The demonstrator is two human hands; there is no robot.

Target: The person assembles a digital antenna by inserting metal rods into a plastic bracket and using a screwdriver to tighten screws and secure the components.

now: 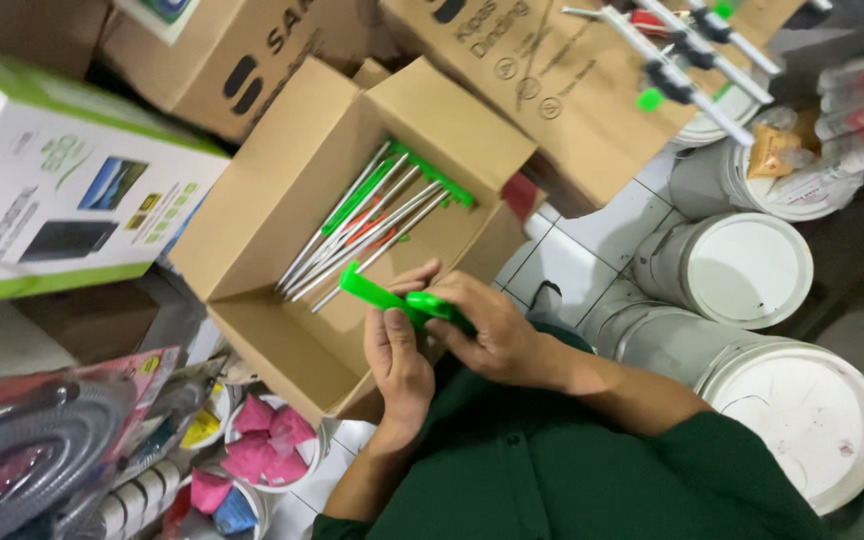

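Note:
Both my hands meet over the near edge of an open cardboard box (282,190). My left hand (399,360) and my right hand (492,325) together grip a bright green plastic piece (392,298), angled up to the left. Inside the box lie several thin metal rods with green plastic fittings (367,225), stacked diagonally. My sleeves are dark green.
Large cardboard cartons (522,70) stand behind the box, and a white-and-green carton (52,190) is at left. White lidded buckets (752,270) crowd the right. A coiled grey hose in packaging (42,450) and bowls of pink items (267,440) sit lower left.

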